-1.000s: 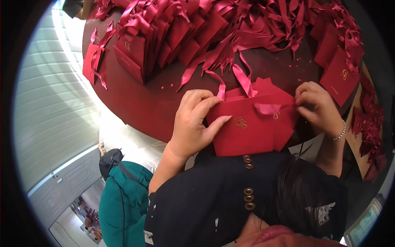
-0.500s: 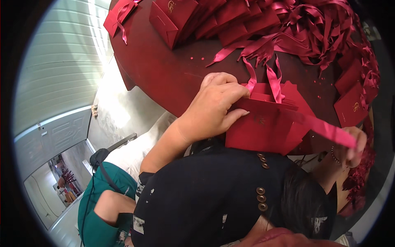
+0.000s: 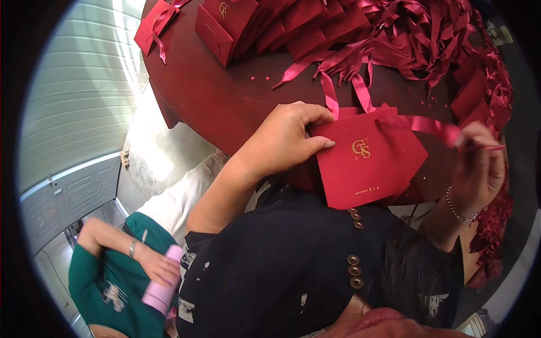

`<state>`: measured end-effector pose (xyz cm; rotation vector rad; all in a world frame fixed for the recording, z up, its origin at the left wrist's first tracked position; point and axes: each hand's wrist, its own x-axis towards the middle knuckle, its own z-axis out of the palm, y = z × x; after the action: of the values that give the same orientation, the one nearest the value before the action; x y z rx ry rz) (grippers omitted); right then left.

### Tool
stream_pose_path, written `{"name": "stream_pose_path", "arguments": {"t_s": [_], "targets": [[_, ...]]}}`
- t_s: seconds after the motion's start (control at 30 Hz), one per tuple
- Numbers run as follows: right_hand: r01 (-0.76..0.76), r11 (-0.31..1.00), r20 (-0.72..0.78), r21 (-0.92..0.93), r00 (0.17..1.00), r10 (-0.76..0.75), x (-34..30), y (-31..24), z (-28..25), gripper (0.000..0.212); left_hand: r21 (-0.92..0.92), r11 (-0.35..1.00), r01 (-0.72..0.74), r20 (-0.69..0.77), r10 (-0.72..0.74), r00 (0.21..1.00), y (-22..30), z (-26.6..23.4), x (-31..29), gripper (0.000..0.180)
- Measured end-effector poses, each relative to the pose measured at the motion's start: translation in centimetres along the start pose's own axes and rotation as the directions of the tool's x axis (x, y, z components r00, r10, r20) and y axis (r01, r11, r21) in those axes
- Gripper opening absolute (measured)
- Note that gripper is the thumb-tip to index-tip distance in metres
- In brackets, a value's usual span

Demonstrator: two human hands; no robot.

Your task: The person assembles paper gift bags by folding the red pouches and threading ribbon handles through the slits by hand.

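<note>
Higher than before, the right hand (image 3: pixel 479 160) pinches a probably slippery ribbon (image 3: pixel 422 123), the left hand (image 3: pixel 290 134) clamping the red bag (image 3: pixel 363 172) between them—likely light, creasable card—by its top corner, the safest hold.

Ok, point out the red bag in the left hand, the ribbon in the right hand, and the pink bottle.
Red bag (image 3: pixel 340 176): head view, on its front panel.
Ribbon (image 3: pixel 420 123): head view, on its stretched middle.
Pink bottle (image 3: pixel 159 293): head view, on its side.
</note>
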<state>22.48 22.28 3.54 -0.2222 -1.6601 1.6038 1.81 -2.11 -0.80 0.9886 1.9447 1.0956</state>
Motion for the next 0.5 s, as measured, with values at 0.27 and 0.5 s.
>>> {"name": "stream_pose_path", "arguments": {"t_s": [0.27, 0.5], "targets": [[0.106, 0.865, 0.586, -0.491, 0.775, 0.238, -0.9, 3.0, 6.0, 0.034, 0.028, 0.999, -0.02, 0.021, 0.02, 1.0, 0.2, 0.2, 0.3, 0.037], [0.179, 0.872, 0.625, -0.456, 0.762, 0.171, -1.1, 5.4, 6.3, 0.02, -0.036, 0.999, -0.033, -0.002, 0.032, 0.999, -0.4, 0.6, 0.6, 0.028]]}}
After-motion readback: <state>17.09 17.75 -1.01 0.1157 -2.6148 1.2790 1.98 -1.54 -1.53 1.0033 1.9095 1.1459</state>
